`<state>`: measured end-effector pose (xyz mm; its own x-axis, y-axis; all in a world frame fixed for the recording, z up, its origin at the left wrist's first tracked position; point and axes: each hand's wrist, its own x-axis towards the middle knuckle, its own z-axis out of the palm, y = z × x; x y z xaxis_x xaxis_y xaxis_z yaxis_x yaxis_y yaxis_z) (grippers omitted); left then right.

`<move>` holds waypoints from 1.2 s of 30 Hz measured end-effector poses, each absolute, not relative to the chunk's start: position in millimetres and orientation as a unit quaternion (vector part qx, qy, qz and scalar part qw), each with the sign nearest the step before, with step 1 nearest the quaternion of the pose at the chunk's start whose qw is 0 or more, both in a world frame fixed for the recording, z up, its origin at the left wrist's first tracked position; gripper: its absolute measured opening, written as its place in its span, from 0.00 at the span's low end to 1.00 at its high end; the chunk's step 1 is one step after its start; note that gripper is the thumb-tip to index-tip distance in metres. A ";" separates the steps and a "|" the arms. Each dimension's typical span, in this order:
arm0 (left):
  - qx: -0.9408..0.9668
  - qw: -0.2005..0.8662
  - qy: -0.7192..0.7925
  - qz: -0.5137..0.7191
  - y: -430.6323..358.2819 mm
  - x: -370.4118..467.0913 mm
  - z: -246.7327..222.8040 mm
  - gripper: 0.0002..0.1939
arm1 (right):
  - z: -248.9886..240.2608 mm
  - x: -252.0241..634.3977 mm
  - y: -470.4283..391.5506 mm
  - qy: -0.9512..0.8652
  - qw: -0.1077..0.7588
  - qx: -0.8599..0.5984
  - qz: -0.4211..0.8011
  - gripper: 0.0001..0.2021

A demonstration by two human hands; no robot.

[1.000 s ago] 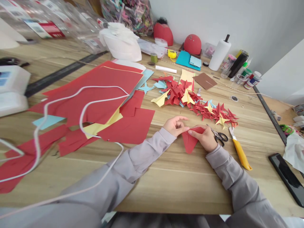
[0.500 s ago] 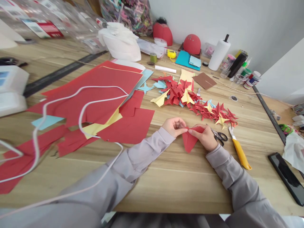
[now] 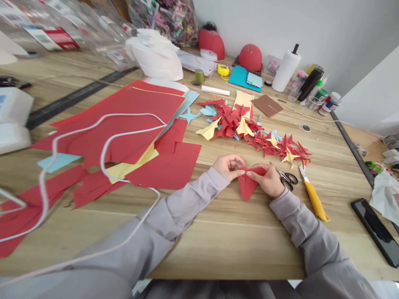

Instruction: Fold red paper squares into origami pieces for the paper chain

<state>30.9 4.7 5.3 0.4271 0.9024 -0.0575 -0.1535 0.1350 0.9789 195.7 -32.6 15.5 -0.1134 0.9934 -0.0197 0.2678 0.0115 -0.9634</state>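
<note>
Between my hands is a folded piece of red paper (image 3: 247, 189), its pointed end toward me. My left hand (image 3: 230, 167) pinches its upper left corner between thumb and fingers. The upper right part is gripped by my right hand (image 3: 268, 180), with the thumb pressed on top near the middle. My fingers cover much of its upper edge. Just right of my right hand lie black-handled scissors (image 3: 289, 179), partly hidden by it. A yellow utility knife (image 3: 314, 199) rests beside them. Beyond my hands stretches a heap of folded red, yellow and blue paper shapes (image 3: 229, 120).
Red paper sheets (image 3: 134, 120) are stacked at the left, with a white cable (image 3: 102, 153) looping over them. A black phone (image 3: 375, 230) lies at the right edge. Bottles (image 3: 330, 104) and a white roll (image 3: 286, 70) stand along the back, near a yellow tape measure (image 3: 223, 70).
The whole view has shifted slightly. Both hands keep their hold on the red paper, with hardly any movement.
</note>
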 end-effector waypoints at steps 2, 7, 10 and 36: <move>0.521 0.668 0.355 0.395 5.3 30.5 5.7 0.17 | 16.0 196.5 -32.5 -0.593 0.393 -0.534 0.456 0.16; 0.513 0.670 0.360 0.398 7.1 29.1 6.1 0.18 | 16.4 198.1 -32.2 -0.586 0.391 -0.525 0.477 0.15; 0.508 0.667 0.366 0.403 7.9 28.7 6.2 0.19 | 15.9 198.4 -32.6 -0.559 0.398 -0.519 0.510 0.15; 0.514 0.706 0.319 0.368 20.2 19.6 -4.2 0.24 | 13.6 197.1 -32.5 -0.509 0.453 -0.506 0.528 0.15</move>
